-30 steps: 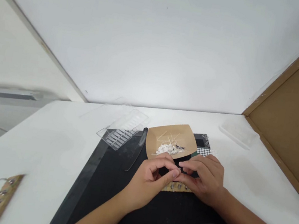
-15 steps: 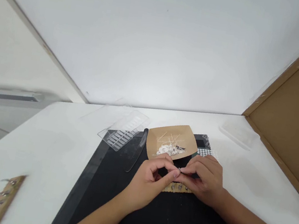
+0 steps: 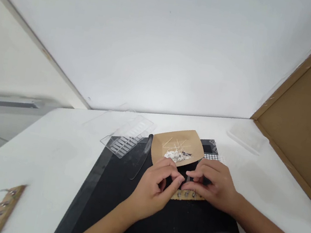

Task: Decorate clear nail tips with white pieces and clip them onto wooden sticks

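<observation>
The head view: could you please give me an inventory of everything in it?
wall: one, white, at the back
cardboard panel: one, brown, far right
table: one, white, beneath everything
mat: one, black, mid-table
shallow tray: one, brown, mat's far edge
scraps and thin sticks: uncountable, mostly whitish, in the tray
slotted plastic tray: one, clear, left rear
curved strip: one, dark, left of brown tray
dotted sheet: one, white dots, behind right hand
plastic box: one, clear, right rear
wooden strips: two, tan, near left, bearing metallic pieces
studded strip: one, tan, beneath the hands
small piece: one, clear, at right fingertips
left hand, right hand: two, bare, above the mat
</observation>
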`<state>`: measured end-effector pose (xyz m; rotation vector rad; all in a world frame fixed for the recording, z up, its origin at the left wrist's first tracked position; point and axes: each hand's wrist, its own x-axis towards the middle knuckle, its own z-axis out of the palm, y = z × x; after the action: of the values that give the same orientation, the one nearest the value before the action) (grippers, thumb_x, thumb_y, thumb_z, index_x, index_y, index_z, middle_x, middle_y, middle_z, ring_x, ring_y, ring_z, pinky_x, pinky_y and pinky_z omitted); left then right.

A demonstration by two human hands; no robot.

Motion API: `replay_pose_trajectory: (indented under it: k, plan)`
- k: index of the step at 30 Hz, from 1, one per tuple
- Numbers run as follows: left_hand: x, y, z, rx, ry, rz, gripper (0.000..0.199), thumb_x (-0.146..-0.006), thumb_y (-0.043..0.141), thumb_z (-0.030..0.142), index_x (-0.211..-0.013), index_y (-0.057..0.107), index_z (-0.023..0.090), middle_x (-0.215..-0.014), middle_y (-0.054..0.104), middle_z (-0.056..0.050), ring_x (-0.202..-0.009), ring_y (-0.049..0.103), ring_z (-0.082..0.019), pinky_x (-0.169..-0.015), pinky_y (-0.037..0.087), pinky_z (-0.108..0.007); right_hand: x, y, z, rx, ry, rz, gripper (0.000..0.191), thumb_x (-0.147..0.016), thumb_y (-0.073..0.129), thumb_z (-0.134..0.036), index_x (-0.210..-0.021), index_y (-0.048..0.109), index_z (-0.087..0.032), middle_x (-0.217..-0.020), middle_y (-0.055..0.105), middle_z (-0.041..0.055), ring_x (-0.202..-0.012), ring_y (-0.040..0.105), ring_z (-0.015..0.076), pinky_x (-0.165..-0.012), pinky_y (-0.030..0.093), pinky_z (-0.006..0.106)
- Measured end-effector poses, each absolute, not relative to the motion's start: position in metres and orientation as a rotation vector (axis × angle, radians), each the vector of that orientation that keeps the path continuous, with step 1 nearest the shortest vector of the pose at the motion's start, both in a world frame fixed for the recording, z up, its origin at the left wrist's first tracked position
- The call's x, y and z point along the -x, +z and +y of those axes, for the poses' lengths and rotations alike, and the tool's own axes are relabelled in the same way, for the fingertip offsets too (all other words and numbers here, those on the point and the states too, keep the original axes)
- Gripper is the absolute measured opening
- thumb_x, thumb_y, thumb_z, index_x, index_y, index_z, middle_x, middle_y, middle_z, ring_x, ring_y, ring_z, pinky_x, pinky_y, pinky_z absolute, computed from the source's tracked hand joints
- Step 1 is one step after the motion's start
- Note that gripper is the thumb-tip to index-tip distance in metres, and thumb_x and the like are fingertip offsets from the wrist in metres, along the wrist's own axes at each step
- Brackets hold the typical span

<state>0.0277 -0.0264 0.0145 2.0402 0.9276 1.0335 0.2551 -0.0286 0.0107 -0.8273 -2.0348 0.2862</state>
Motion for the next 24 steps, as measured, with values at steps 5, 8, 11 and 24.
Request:
replay_pose_trajectory:
  k: [5,8,11,24]
  plan:
    - [-0.029,0.008,-0.026,-2.302,1.127,0.745,0.01,-0.097,0.063,0.012,-0.09,0.069,0.017,-0.083,0.06,-0.004,-0.081,0.057,-0.017,-0.076,0.047,-0.031,-0.292,0.006,-0.033,0.923,0.6,-2.125,0.024,-0.086,0.088,-0.04,-0.098,0.075,-0.024,-0.078,0.065,-0.003,-0.067,0.061,0.0113,-0.062,0.048,0.024]
    - [-0.031,0.005,-0.026,-2.388,1.15,0.659,0.008,-0.094,0.065,0.009,-0.093,0.067,0.016,-0.086,0.06,-0.005,-0.084,0.056,-0.017,-0.077,0.047,-0.032,-0.305,-0.005,-0.044,1.009,0.697,-2.069,0.03,-0.083,0.089,-0.046,-0.094,0.075,-0.022,-0.078,0.064,-0.0016,-0.065,0.06,0.0115,-0.059,0.048,0.024]
    - [-0.033,0.004,-0.026,-2.428,1.149,0.634,0.009,-0.093,0.066,0.007,-0.094,0.066,0.016,-0.085,0.061,-0.005,-0.084,0.054,-0.018,-0.075,0.047,-0.032,-0.306,-0.015,-0.054,1.063,0.709,-2.045,0.032,-0.082,0.09,-0.048,-0.094,0.075,-0.022,-0.076,0.064,-0.0016,-0.063,0.06,0.0114,-0.058,0.047,0.024]
    - [-0.03,0.005,-0.027,-2.526,1.142,0.624,0.014,-0.09,0.068,0.003,-0.097,0.067,0.015,-0.085,0.063,-0.006,-0.084,0.055,-0.019,-0.075,0.048,-0.033,-0.298,-0.025,-0.058,1.118,0.625,-2.044,0.034,-0.081,0.089,-0.052,-0.088,0.074,-0.022,-0.072,0.063,-0.0025,-0.061,0.058,0.0112,-0.058,0.042,0.024]
